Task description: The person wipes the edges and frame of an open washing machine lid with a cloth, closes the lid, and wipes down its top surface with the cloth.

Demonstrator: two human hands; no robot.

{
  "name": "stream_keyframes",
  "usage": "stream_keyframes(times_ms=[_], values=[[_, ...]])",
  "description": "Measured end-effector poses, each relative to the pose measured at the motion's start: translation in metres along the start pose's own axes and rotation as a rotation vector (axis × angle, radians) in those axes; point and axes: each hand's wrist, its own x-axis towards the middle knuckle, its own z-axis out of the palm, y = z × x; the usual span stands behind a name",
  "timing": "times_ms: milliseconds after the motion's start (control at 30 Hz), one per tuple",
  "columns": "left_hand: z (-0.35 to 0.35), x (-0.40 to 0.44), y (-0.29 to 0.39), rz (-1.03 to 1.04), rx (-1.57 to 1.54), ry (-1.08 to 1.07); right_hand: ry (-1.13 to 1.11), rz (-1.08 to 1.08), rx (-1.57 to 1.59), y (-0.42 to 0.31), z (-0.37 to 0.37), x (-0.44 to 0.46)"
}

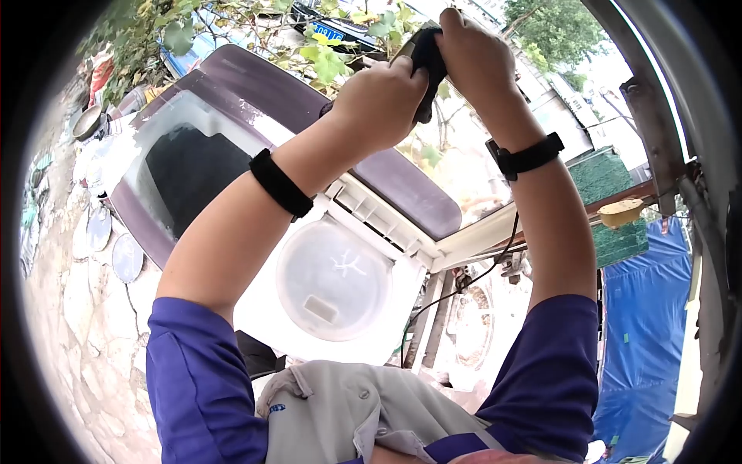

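Observation:
Both my hands are raised at the top of the head view, pinching a small dark cloth (429,69) between them. My left hand (380,102) has its fingers closed on the cloth's left edge, and my right hand (475,56) grips its upper right side. The cloth hangs down a little below the fingers. Beneath my arms stands a washing machine (255,309) with its purple-framed lid (267,85) raised. Its round translucent inner cover (334,278) shows between my forearms.
A blue tarp (645,325) hangs at the right, near a yellow dish (621,213) and green boards (599,174). A dark cable (464,286) runs right of the machine. Leafy vines (332,62) are behind the lid. Cracked stone ground (100,332) lies left.

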Motion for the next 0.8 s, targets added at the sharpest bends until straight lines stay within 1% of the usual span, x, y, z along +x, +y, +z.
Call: stream_keyframes(times_ms=[67,133,200,267,300,433,533,567,600,667,733,800], values=[[0.013,-0.004,0.013,0.086,-0.013,0.036,0.016,0.021,-0.016,0.014,-0.006,-0.03],[0.015,-0.003,0.025,0.104,-0.049,-0.006,0.009,0.032,-0.035,0.026,-0.011,-0.053],[0.019,-0.001,0.028,0.16,-0.059,0.002,-0.027,0.051,-0.061,0.029,-0.016,-0.06],[0.02,-0.001,0.024,0.146,-0.059,0.026,-0.086,0.06,-0.108,0.027,-0.015,-0.055],[0.019,-0.002,0.022,0.137,-0.063,0.037,-0.045,0.016,-0.116,0.026,-0.012,-0.049],[0.007,-0.004,0.003,0.009,-0.028,0.072,-0.025,-0.049,-0.214,0.008,0.012,-0.008],[0.006,-0.001,-0.012,-0.03,-0.004,0.101,-0.081,-0.022,-0.246,-0.008,0.024,0.019],[0.002,0.001,-0.012,-0.056,-0.013,0.069,-0.042,0.009,-0.217,-0.016,0.025,0.025],[0.008,0.002,-0.016,0.032,0.006,0.243,-0.001,0.043,-0.192,-0.023,0.025,0.031],[0.008,0.006,-0.012,0.039,0.002,0.258,0.111,-0.029,-0.147,-0.018,0.024,0.032],[0.012,0.009,-0.002,0.09,-0.021,0.274,0.166,-0.059,-0.069,-0.014,0.017,0.021],[0.014,0.007,0.012,0.122,-0.035,0.282,0.088,-0.059,-0.125,-0.003,0.007,0.002]])
